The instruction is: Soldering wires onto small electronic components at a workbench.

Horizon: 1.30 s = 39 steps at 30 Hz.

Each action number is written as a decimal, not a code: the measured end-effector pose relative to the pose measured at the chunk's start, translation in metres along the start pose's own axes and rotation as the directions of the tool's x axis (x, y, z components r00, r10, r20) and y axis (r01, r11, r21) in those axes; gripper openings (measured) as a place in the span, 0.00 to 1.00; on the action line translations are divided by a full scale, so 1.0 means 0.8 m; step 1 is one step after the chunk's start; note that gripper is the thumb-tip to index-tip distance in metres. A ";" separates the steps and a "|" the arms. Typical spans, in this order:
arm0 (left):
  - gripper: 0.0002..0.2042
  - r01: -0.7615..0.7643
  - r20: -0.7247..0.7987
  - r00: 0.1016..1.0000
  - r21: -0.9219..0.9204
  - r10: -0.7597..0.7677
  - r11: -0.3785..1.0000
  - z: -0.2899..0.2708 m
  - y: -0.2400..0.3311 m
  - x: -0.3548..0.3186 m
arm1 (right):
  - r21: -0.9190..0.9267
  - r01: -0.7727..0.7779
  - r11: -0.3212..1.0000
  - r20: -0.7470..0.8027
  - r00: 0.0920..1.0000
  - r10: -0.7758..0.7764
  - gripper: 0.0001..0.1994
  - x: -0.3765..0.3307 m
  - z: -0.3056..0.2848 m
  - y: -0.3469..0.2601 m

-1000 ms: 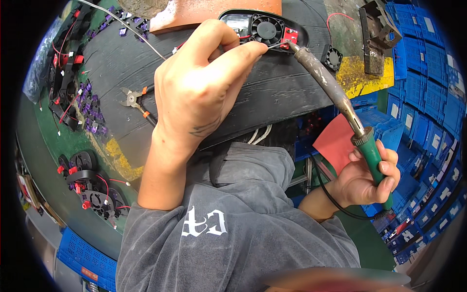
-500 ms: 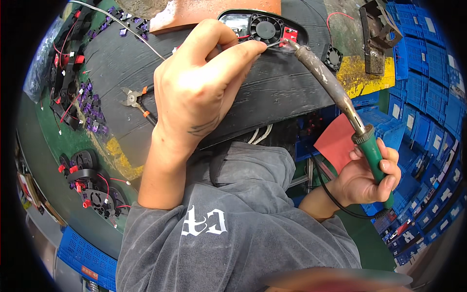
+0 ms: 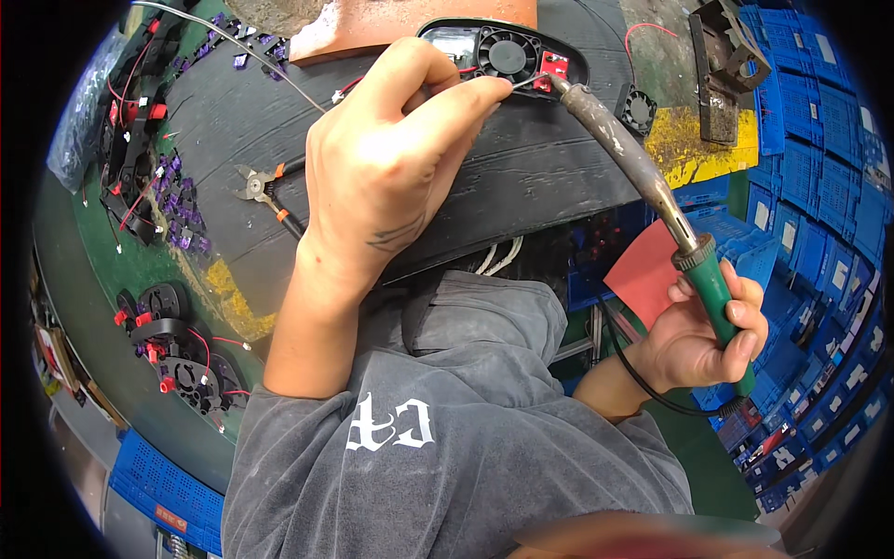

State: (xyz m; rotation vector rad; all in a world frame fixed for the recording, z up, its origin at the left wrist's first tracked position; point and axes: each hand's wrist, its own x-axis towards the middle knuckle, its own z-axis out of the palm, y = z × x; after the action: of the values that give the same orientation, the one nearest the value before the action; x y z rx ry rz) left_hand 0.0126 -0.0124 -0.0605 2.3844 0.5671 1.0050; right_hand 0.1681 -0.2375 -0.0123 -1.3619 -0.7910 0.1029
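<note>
My right hand (image 3: 708,326) is closed around the green handle of a soldering iron (image 3: 638,168). Its tip meets a small red circuit board (image 3: 551,70) inside a black oval housing (image 3: 579,58). A black fan (image 3: 509,56) is seated in that housing, left of the board. Pinched in my left hand (image 3: 382,158) is solder wire (image 3: 526,83), whose end reaches the board beside the iron's tip. The wire's long tail trails behind the hand toward the upper left. Where tip and wire meet, the exact contact is too small to tell.
Orange-handled cutters (image 3: 261,186) lie left of my left hand. A loose fan (image 3: 638,110) and a rusty metal bracket (image 3: 722,79) are on the right. Purple parts (image 3: 182,210) and black fan assemblies (image 3: 168,345) occupy the left side. Blue crates (image 3: 810,186) stand at right.
The iron's tip and the wire's end have shifted slightly up on the red board. My left wrist has moved a little to the right. Both grips are the same.
</note>
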 end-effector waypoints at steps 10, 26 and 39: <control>0.12 0.000 0.001 1.000 -0.001 0.000 1.000 0.001 0.000 0.002 | 0.065 -0.029 0.997 0.007 1.000 0.028 0.18 0.001 0.006 -0.003; 0.11 -0.016 -0.025 1.000 -0.009 0.016 1.000 0.004 -0.003 0.001 | 0.068 -0.023 0.997 0.003 1.000 0.023 0.18 0.000 -0.002 -0.005; 0.12 -0.011 -0.043 0.999 -0.009 0.011 1.000 0.007 -0.002 0.000 | 0.059 -0.029 0.998 -0.024 0.999 0.031 0.18 0.004 -0.001 -0.001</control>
State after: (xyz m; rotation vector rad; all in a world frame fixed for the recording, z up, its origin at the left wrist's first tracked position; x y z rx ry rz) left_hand 0.0167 -0.0125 -0.0649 2.3652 0.5639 1.0634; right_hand 0.1705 -0.2372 -0.0101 -1.3172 -0.7420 0.1317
